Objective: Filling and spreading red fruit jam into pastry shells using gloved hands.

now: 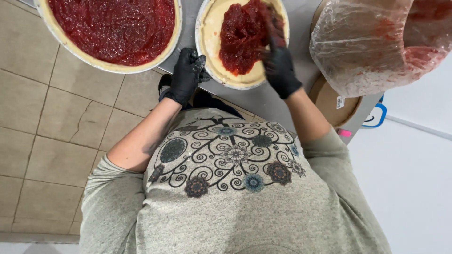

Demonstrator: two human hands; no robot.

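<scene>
The red filling (pixel 242 37) lies heaped in the crust-lined pan (pixel 207 51) at twelve o'clock on the grey counter (pixel 263 101), with the right hand (pixel 278 63) pressed into it, gloved fingers (pixel 273 26) together and smeared red. The left hand (pixel 187 75), at ten o'clock, curls its fingers on the pan's rim. A filled pan (pixel 113 66) sits at eleven, a plastic bag (pixel 372 47) at two.

Steel counter (pixel 263 101) bearing two pie pans (pixel 203 56)
</scene>
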